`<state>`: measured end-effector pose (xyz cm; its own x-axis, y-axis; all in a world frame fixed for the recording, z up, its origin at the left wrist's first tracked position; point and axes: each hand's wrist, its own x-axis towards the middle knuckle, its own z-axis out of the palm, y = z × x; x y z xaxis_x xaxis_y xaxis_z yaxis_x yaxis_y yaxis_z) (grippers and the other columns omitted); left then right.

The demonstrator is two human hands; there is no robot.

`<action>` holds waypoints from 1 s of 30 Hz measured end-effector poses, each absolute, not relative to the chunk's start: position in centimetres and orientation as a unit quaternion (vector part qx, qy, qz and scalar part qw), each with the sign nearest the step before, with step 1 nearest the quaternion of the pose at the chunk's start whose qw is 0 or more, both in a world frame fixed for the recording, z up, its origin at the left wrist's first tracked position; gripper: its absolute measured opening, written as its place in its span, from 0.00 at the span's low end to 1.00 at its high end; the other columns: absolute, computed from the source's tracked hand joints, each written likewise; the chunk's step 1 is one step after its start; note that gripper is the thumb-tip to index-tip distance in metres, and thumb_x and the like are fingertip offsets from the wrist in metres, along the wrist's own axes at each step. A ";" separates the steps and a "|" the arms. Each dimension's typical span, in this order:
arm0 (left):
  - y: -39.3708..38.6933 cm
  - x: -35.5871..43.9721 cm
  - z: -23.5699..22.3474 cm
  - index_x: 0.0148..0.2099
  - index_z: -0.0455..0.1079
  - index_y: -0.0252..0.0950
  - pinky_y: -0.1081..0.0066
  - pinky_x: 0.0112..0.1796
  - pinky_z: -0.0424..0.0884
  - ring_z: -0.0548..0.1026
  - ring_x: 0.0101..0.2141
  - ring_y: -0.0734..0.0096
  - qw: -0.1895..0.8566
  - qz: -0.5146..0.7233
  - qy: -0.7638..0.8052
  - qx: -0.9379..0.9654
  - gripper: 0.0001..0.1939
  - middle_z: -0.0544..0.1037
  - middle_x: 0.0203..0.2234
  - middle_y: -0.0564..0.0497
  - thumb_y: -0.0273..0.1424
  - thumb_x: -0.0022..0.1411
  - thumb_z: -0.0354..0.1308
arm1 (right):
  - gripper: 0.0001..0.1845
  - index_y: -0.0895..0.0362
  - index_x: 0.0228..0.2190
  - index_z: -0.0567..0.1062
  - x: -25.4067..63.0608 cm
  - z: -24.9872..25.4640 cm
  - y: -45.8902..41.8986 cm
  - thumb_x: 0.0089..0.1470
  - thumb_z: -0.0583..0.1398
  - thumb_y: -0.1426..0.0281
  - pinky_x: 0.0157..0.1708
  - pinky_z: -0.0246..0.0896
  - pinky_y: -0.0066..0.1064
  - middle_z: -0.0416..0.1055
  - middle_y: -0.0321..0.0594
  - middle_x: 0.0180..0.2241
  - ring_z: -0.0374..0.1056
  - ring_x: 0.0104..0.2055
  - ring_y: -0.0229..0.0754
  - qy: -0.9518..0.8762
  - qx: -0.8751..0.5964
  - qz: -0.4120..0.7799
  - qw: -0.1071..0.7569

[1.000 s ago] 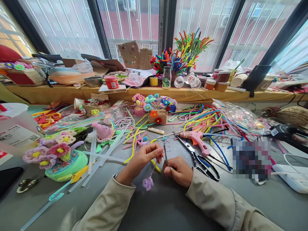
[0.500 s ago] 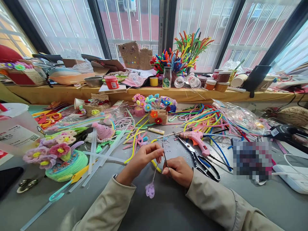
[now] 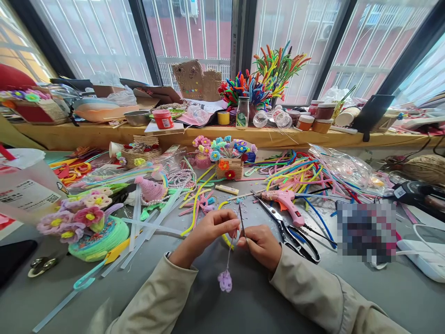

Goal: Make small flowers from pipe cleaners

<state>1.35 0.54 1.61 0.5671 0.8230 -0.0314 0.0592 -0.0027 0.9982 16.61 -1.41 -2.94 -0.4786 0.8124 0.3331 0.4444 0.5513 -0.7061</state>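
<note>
My left hand (image 3: 219,225) is closed in a pinch on the thin pale stem of a small light-purple fuzzy flower (image 3: 225,281). The flower head hangs down below my fingers, above the grey table (image 3: 222,311). Close beside it on the right, my right hand (image 3: 261,243) is closed around small pointed scissors (image 3: 241,220). Their narrow dark blades point up and away from me, right next to the stem and my left fingertips. My right fingers cover the handles, and the upper end of the stem is hard to make out.
Large scissors (image 3: 283,225) and a pink glue gun (image 3: 285,202) lie ahead to the right. Clear glue sticks (image 3: 153,225) and a green base with fuzzy flowers (image 3: 99,239) are at the left. Loose pipe cleaners (image 3: 295,171) and a flower basket (image 3: 229,171) lie further back.
The purple flower has swung a little to the right and lower. The scissors' blades have shifted slightly; both hands keep their grips and have hardly moved.
</note>
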 end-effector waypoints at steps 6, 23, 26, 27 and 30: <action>0.6 1.4 1.6 0.24 0.62 0.32 0.76 0.27 0.59 0.63 0.22 0.78 0.625 0.327 0.347 0.618 0.08 0.65 0.18 0.56 0.33 0.48 0.54 | 0.32 0.59 0.10 0.58 16.5 -2.8 -1.5 0.48 0.39 0.49 0.18 0.46 0.23 0.54 0.33 0.11 0.49 0.16 0.30 -0.810 -0.396 0.280 0.329; 0.6 1.5 1.6 0.22 0.61 0.32 0.77 0.24 0.58 0.62 0.20 0.81 0.639 0.329 0.363 0.593 0.10 0.65 0.17 0.57 0.32 0.45 0.58 | 0.35 0.61 0.16 0.66 16.7 -2.9 -1.7 0.46 0.36 0.46 0.21 0.50 0.23 0.58 0.35 0.14 0.54 0.18 0.32 -0.809 -0.379 0.325 0.310; 0.6 1.5 1.6 0.22 0.60 0.32 0.78 0.24 0.57 0.62 0.20 0.81 0.638 0.327 0.358 0.598 0.10 0.65 0.16 0.57 0.31 0.45 0.58 | 0.35 0.61 0.16 0.65 16.7 -2.9 -1.7 0.46 0.37 0.46 0.21 0.50 0.23 0.58 0.35 0.14 0.54 0.18 0.32 -0.812 -0.378 0.321 0.309; 0.6 1.5 1.6 0.22 0.60 0.32 0.78 0.24 0.57 0.61 0.20 0.81 0.639 0.325 0.357 0.599 0.10 0.65 0.16 0.57 0.31 0.45 0.58 | 0.34 0.60 0.15 0.65 16.7 -3.0 -1.7 0.47 0.37 0.47 0.21 0.50 0.23 0.58 0.35 0.14 0.53 0.18 0.32 -0.813 -0.378 0.317 0.309; 0.6 1.5 1.5 0.22 0.59 0.32 0.78 0.24 0.56 0.61 0.20 0.82 0.645 0.323 0.355 0.595 0.10 0.65 0.16 0.58 0.31 0.45 0.57 | 0.33 0.60 0.13 0.63 16.6 -3.0 -1.6 0.47 0.38 0.47 0.20 0.48 0.23 0.57 0.34 0.13 0.52 0.17 0.31 -0.813 -0.384 0.306 0.312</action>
<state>1.50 0.60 1.55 0.5400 0.8384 -0.0744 0.0059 0.0846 0.9964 16.63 -1.61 -2.99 -0.5097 0.8157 0.2735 0.4337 0.5182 -0.7371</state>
